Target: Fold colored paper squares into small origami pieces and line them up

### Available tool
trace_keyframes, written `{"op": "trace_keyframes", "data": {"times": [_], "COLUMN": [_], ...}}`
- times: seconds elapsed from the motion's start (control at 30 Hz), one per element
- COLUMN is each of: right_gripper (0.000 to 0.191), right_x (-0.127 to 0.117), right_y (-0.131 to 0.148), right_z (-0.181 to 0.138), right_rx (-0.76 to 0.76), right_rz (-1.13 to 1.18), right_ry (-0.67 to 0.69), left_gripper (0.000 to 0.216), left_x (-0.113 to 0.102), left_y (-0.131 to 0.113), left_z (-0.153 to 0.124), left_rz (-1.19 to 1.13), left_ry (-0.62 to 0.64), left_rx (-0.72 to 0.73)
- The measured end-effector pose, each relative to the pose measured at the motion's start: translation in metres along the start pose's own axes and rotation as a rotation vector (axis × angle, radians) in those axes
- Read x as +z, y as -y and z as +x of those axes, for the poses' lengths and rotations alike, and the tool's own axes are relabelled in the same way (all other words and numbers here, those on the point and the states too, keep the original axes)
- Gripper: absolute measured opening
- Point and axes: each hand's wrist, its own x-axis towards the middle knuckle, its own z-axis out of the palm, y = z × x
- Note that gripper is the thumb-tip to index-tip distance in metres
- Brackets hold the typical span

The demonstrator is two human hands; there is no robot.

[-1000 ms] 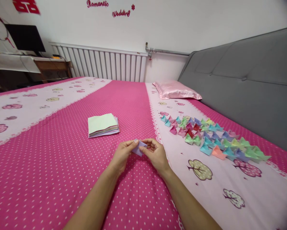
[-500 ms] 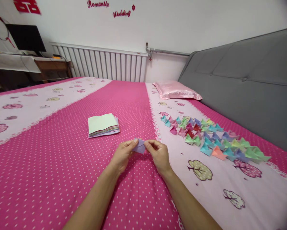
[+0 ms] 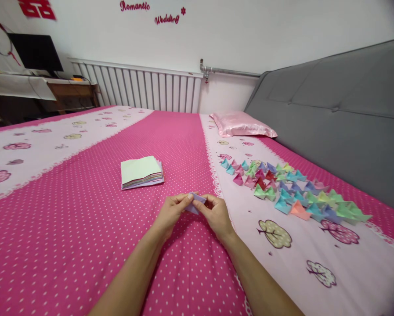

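While the left hand [image 3: 170, 213] and right hand [image 3: 216, 213] pinch a small lilac folded paper [image 3: 194, 202] just above the bedspread [image 3: 84, 228], a fold seems underway, so careful creasing likely follows.

Bright, even indoor light — soft shadows, sharp centre, wide-angle bending and dark vignetting at the corners.

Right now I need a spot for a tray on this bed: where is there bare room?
Free: pink dotted bedspread left of the stacked paper squares, and beyond them. Crowded: the pale strip holding folded paper shapes, right of both hands.
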Motion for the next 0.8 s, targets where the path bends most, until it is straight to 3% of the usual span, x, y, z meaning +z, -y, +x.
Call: {"op": "trace_keyframes", "data": {"times": [0.2, 0.47, 0.8], "right_gripper": [0.024, 0.021, 0.022], "right_x": [-0.0007, -0.0014, -0.0043], "right_y": [0.0016, -0.0004, 0.003], "right_z": [0.0009, 0.0032, 0.0017], "right_rx": [0.069, 0.157, 0.161], "right_rz": [0.137, 0.295, 0.287], "right_ry": [-0.016, -0.111, -0.015], "left_gripper": [0.03, 0.025, 0.026], "left_x": [0.0056, 0.0043, 0.0006], "left_y": [-0.0059, -0.0031, 0.0022], "left_z": [-0.0022, -0.0004, 0.0024], "left_rz": [0.046, 0.09, 0.226], "left_ry": [-0.01, -0.218, -0.141], "left_rx": [0.033, 0.003, 0.059]}}
